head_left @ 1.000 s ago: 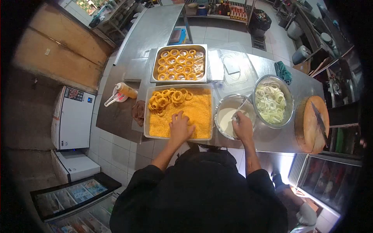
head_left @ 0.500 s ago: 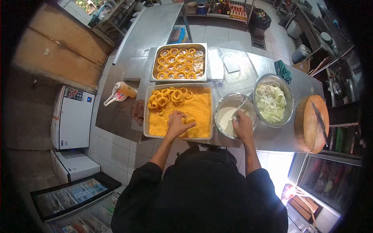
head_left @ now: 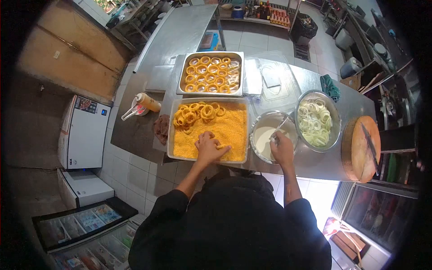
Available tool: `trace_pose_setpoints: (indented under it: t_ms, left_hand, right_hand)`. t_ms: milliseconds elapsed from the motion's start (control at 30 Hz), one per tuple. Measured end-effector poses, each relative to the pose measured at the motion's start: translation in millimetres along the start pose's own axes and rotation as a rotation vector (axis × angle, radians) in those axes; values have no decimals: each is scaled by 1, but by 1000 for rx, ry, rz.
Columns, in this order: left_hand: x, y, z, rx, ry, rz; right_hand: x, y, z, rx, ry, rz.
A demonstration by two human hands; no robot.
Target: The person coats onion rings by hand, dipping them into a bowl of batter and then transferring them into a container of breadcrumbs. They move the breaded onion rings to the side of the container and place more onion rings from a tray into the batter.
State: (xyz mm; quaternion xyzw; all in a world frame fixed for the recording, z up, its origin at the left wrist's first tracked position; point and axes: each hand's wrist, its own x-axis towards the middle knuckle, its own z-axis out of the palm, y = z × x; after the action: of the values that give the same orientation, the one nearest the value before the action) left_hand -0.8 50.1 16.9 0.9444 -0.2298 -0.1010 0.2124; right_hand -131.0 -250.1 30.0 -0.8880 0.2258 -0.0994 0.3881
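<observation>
My left hand [head_left: 209, 148] is in the orange crumbs of a clear rectangular tub [head_left: 247, 135], its fingers closed around a crumb-coated ring [head_left: 222, 146]. Coated rings [head_left: 193, 114] are heaped at the tub's back left. Over the metal bowl of pale batter [head_left: 263, 128], my right hand [head_left: 281, 147] grips a thin utensil [head_left: 282, 122] that slants across the bowl. To the right, a larger metal bowl [head_left: 337, 121] holds sliced pale onion rings [head_left: 316, 121]. Behind the tub, a steel tray [head_left: 180, 81] holds rows of coated rings [head_left: 211, 69].
A knife [head_left: 370, 145] lies on a round wooden board [head_left: 355, 155] at the right. Behind the bowls are a clear lid [head_left: 275, 83] and a green cloth [head_left: 330, 87]. A squeeze bottle [head_left: 149, 102] and brown cloth [head_left: 160, 129] are on the left.
My left hand's fingers have drawn in around the ring, lower in the crumbs. My right hand stays at the batter bowl with the utensil. The view has shifted slightly.
</observation>
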Motion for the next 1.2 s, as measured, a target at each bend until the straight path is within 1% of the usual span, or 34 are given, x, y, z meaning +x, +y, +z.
trace_pose_setpoints:
  t_ms: [33, 67, 133, 167, 200, 233, 267, 300, 333, 367, 400, 433, 467, 500, 533, 567, 633, 667, 733, 767, 833, 867, 933, 967, 1033, 1067, 1133, 1167, 1200]
  left_hand:
    - [5, 1, -5, -5, 1, -59]
    - [13, -3, -10, -9, -1, -58]
    - [34, -21, -21, -634, -167, -317]
    - [44, -30, -18, -738, -39, -229]
    - [55, -40, -16, -841, 89, -139]
    - [64, -46, -36, -771, 12, -162]
    - [72, -50, -55, -698, -63, -185]
    - [79, -53, -55, -700, -71, -182]
    - [85, -55, -53, -543, 184, -158]
    - [88, -57, -51, -379, 436, -133]
    - [89, -51, -57, -381, 432, -133]
    - [90, -40, -69, -191, 372, -147]
    - [90, -31, -76, -3, 313, -160]
    - [89, -30, -71, -6, 314, -159]
    - [86, -29, -64, 12, 384, -108]
    - [81, -29, -57, 30, 452, -56]
    - [70, -27, -47, 39, 417, -49]
    - [64, -26, -42, 50, 384, -46]
    - [49, -23, -34, 24, 358, -23]
    - [43, -22, -31, -1, 335, -3]
    - [33, -21, -27, -20, 310, -12]
    - [28, -21, -26, -39, 283, -22]
    - [21, -19, -25, -55, 299, -29]
    - [18, -18, -26, -69, 316, -33]
    - [12, -18, -26, -62, 300, -48]
    - [10, -18, -27, -57, 284, -60]
    - [6, -25, -20, -55, 296, -71]
    - [4, -28, -17, -52, 306, -84]
    - [1, -29, -15, -54, 306, -85]
  right_hand:
    - [-1, -1, -1, -10, -6, 14]
    - [-1, -1, -1, -14, -6, 16]
    - [-1, -5, -5, 33, 1, 21]
    - [0, -3, -6, 25, 5, 30]
    - [1, 2, -5, 18, 36, -31]
    - [2, 8, -4, 11, 67, -92]
    - [1, 13, -4, 6, 70, -82]
    - [1, 16, -5, -139, 53, -90]
    - [0, 18, -6, -283, 33, -98]
    - [-1, 21, -6, -285, 33, -92]
    - [0, 17, -8, -388, -42, -61]
    - [-1, 15, -8, -491, -116, -31]
    - [-1, 12, -7, -494, -114, -31]
    - [0, 9, -4, -533, -236, 11]
    - [1, 7, -2, -571, -357, 53]
    - [3, 6, -2, -573, -356, 55]
    - [9, 4, -2, -416, -667, 70]
    - [13, 3, 0, -416, -666, 74]
    - [18, 2, 5, -205, -721, 2]
    - [16, 4, 11, -205, -720, 3]
    - [13, 9, 27, -160, -167, -337]
    - [14, 13, 31, -160, -171, -339]
    - [24, -11, 28, -279, -99, -134]
    - [30, -18, 27, -279, -100, -135]
    - [40, -22, 31, -421, -354, -4]
    - [40, -23, 31, -421, -352, -6]
    - [37, -18, 34, -441, -458, -122]
    - [35, -13, 32, -443, -459, -123]
    - [32, -9, 28, -370, -508, -161]
